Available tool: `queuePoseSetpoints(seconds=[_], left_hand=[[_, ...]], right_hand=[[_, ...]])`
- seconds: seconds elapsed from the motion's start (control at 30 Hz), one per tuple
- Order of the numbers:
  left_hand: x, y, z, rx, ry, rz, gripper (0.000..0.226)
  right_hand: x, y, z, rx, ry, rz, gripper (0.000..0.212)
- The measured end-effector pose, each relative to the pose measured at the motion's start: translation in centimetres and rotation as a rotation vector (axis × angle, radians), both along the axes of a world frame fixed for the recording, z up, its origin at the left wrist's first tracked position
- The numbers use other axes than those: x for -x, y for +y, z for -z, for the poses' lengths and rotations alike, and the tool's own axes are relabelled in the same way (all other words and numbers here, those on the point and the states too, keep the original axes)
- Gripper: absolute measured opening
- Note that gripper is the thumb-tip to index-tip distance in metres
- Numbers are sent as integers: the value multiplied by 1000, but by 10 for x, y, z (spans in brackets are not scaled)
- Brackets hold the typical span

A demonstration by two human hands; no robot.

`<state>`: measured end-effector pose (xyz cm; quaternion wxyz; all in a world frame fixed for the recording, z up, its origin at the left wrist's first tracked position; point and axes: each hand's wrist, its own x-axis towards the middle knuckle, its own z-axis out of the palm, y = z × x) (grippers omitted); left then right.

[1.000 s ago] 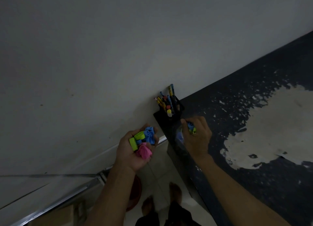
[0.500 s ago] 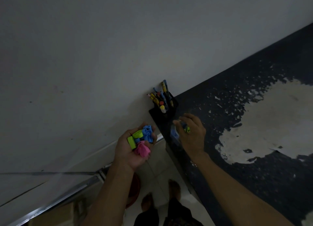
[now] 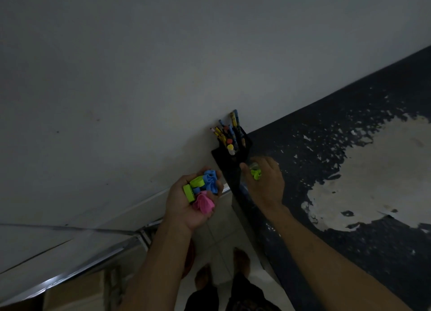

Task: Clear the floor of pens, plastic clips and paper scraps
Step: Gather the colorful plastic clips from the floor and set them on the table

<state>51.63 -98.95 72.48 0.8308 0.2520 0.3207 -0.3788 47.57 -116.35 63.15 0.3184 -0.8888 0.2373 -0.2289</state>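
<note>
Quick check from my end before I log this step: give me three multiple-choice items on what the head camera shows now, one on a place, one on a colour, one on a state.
1. Where does the black pen holder full of pens and pencils stand?
A. on the tiled floor
B. on the dark worn tabletop, against the wall
C. in the left hand

2. What colour is the plastic clip at the right hand?
A. lime green
B. red
C. white

3. How is the left hand?
A. flat and empty
B. pressed on the wall
C. cupped, palm up, round a bunch of blue, green and pink plastic clips

Answers: 1 B, the holder sits at the tabletop's corner beside the wall. 2 A, the clip shows bright green at that hand's fingers. 3 C, its fingers curl up round the coloured pile.
</note>
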Motion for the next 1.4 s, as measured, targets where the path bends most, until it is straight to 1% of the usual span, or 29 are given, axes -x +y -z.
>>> queuePoseSetpoints(seconds=[0.13, 0.3, 0.4, 0.47, 0.53, 0.6, 0.67, 0.77, 0.9, 1.0, 1.17, 1.3, 1.4], left_hand=[[0, -3, -2, 20, 19, -7, 30], [0, -16, -1, 50, 29, -4, 33], [1, -26, 2, 74, 43, -21, 32], [2, -34, 3, 84, 58, -40, 32], [2, -42, 4, 84, 66, -49, 33], [3, -50, 4, 84, 60, -52, 37], [5, -57, 4, 108, 54, -45, 36], [8, -65, 4, 128, 47, -35, 27], [10, -71, 11, 189, 43, -21, 30], [8, -72, 16, 210, 42, -26, 30], [7, -79, 20, 207, 34, -28, 28], [6, -82, 20, 196, 11, -24, 29], [6, -81, 21, 191, 16, -31, 30]], right_hand=[[1, 0, -3, -29, 38, -2, 40], [4, 0, -8, -49, -11, -39, 43], [12, -1, -22, -78, -147, -7, 38], [22, 3, -41, -153, -266, -3, 31], [35, 12, -63, -238, -351, -77, 25], [45, 22, -80, -268, -384, -194, 21], [54, 27, -85, -264, -376, -264, 20], [61, 32, -78, -229, -300, -266, 29], [69, 32, -69, -190, -237, -217, 19], [72, 29, -72, -221, -208, -183, 14], [70, 26, -77, -250, -134, -147, 15], [68, 25, -77, -214, -125, -136, 17], [67, 24, -77, -224, -127, -151, 15]])
